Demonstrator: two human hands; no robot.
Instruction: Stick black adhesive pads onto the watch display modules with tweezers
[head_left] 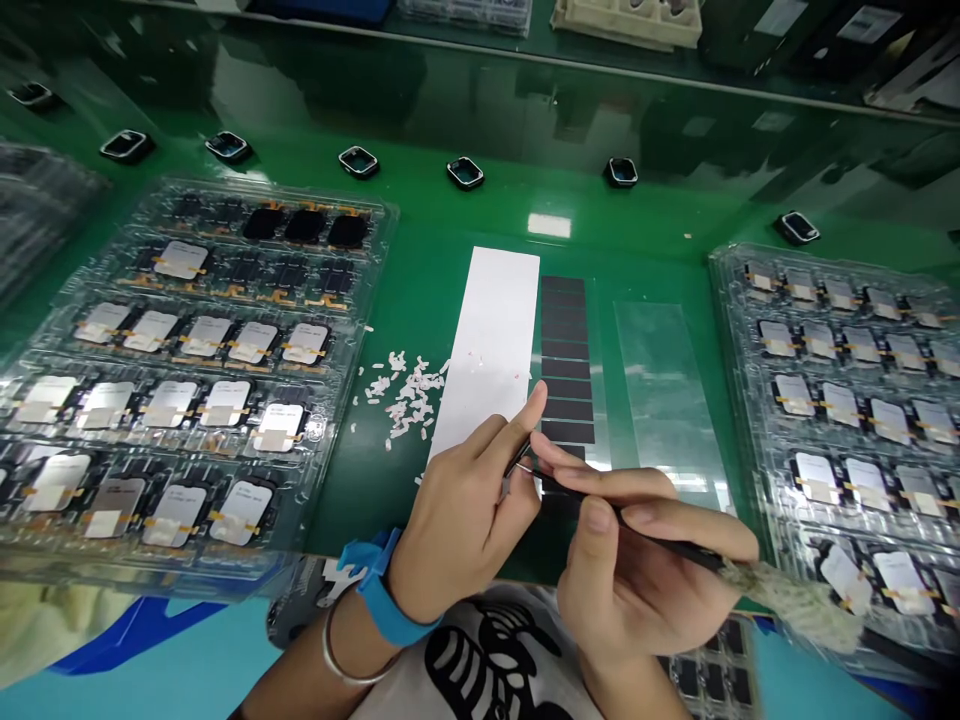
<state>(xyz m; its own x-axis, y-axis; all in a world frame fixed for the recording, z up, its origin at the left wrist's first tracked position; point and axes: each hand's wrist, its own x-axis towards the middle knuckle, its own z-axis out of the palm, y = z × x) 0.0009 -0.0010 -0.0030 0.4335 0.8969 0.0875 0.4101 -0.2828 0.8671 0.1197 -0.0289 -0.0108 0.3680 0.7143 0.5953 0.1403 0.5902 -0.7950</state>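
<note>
My left hand (480, 490), with a blue wrist strap (386, 590) and a metal bangle, pinches a small dark-edged part (517, 458); most of it is hidden by the fingers. In my right hand (637, 570) is a thin black tool (679, 548), its rear end wrapped in pale material. The tool's tip reaches the part between my left fingers. Both hands are above the near end of a white paper strip (491, 320) and a clear sheet bearing black rectangular stickers (568, 405).
Small white scraps (412, 400) lie left of the paper. A tray of screen modules (202, 335) stands at the left, another tray (862, 400) at the right. A clear sheet (664, 380) lies between. Several watch cases (465, 173) line the back below a shelf.
</note>
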